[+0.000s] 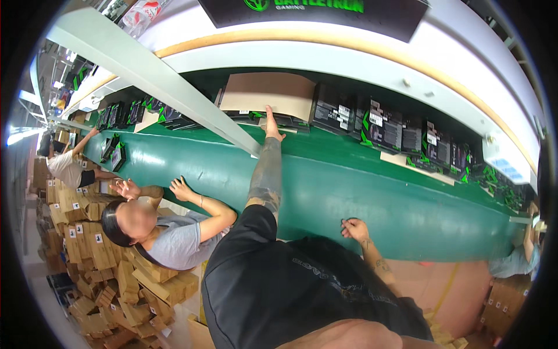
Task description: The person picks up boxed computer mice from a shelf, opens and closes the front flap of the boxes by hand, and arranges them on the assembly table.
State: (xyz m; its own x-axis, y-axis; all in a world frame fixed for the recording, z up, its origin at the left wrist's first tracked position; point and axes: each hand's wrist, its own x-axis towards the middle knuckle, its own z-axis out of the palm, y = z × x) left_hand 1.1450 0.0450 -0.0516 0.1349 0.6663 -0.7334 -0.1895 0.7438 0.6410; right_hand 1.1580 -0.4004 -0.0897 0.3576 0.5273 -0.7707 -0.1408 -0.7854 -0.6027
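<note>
My left hand [271,124] reaches across the green conveyor belt [325,180] with its fingers stretched out. Its fingertips touch the front edge of a plain brown cardboard sheet [267,93], which lies on black-and-green boxes [299,123]. Closer to me, over the belt's near edge, my right hand [354,229] is curled closed. A small dark thing shows at its fingers, too small to name. Just right of the cardboard, black printed boxes [332,109] stand packed side by side.
A white slanted post [168,84] crosses left of my left arm. Above the boxes runs a white shelf [349,49] with a large black box [314,14]. A co-worker in grey [180,235] sits close on my left. Brown cartons [99,244] are heaped behind.
</note>
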